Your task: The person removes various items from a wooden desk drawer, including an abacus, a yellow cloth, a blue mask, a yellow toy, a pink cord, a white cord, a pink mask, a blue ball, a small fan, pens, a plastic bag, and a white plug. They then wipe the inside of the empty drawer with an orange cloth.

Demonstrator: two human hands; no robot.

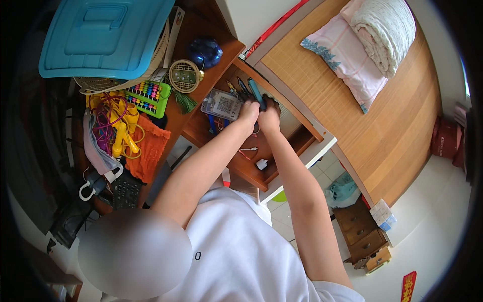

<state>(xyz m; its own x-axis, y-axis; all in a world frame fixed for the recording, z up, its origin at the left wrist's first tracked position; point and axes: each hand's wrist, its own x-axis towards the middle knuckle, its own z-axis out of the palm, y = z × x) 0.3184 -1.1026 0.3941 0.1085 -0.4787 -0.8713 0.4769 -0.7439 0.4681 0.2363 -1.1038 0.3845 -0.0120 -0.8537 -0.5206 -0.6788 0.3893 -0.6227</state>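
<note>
Both my hands reach into an open wooden drawer [251, 173], close together near its far end. My left hand [247, 114] is closed around several dark pens [243, 86], which point away from me. Beside it, my right hand [269, 116] is closed at the lower end of a teal, marker-like stick [256, 91]; its fingers are in shadow and partly hidden. Next to my left hand lies a clear card holder [221, 104] with a square printed code. Nearer in the drawer are a white charger plug [261, 164] and a thin white cable [249, 149].
Left of the drawer, a desk holds a blue-lidded basket [103, 40], a green abacus [149, 98], a round woven ornament [184, 76], an orange cloth [148, 148] and a black keyboard [126, 190]. At right is a bed [372, 136] with a pillow [347, 60].
</note>
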